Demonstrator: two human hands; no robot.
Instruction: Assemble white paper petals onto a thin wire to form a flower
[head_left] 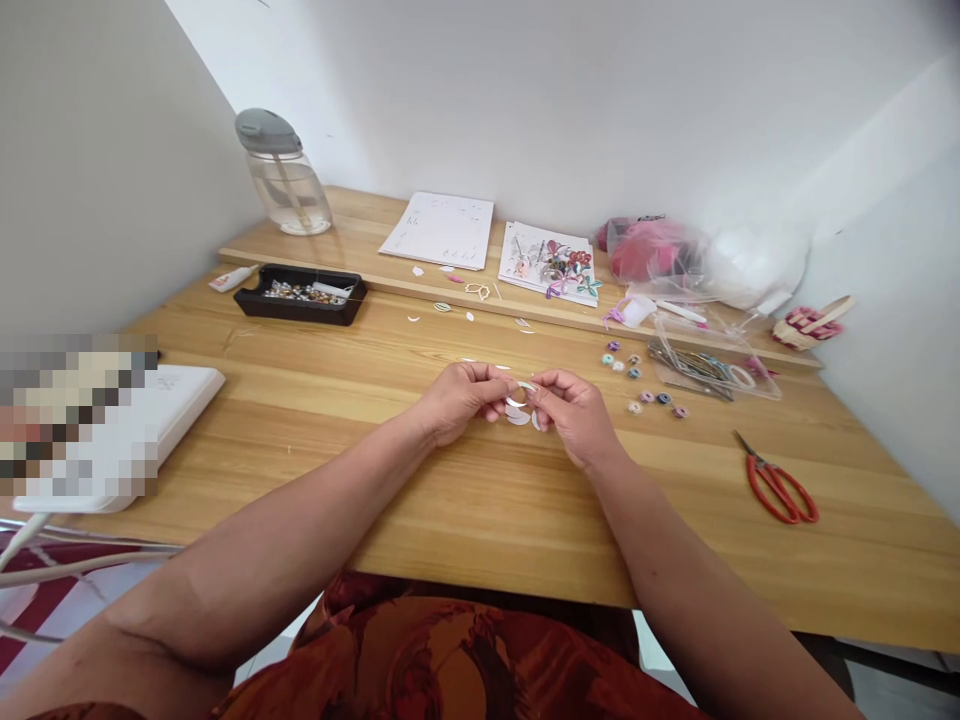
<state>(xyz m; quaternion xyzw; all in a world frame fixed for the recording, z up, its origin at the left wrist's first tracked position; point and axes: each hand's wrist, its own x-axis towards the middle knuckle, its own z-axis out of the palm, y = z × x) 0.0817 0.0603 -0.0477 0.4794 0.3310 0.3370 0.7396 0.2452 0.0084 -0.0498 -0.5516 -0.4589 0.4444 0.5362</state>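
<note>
My left hand [469,400] and my right hand [568,408] meet over the middle of the wooden table. Between their fingertips they pinch a small white ring-shaped piece [519,400], one side in each hand. The fingers cover part of it, so its full outline is hidden. Just under the hands lie a few white leaf-shaped cutouts [517,416]. More thin white pieces [523,324] are scattered on the table beyond the fingers.
To the right are red-handled scissors [780,485], several small thread spools [663,398] and a clear box of metal tools [712,365]. A black bead tray [300,295], water bottle [283,180] and white device [165,420] stand left. Paper sheets [442,230] lie on the raised back shelf.
</note>
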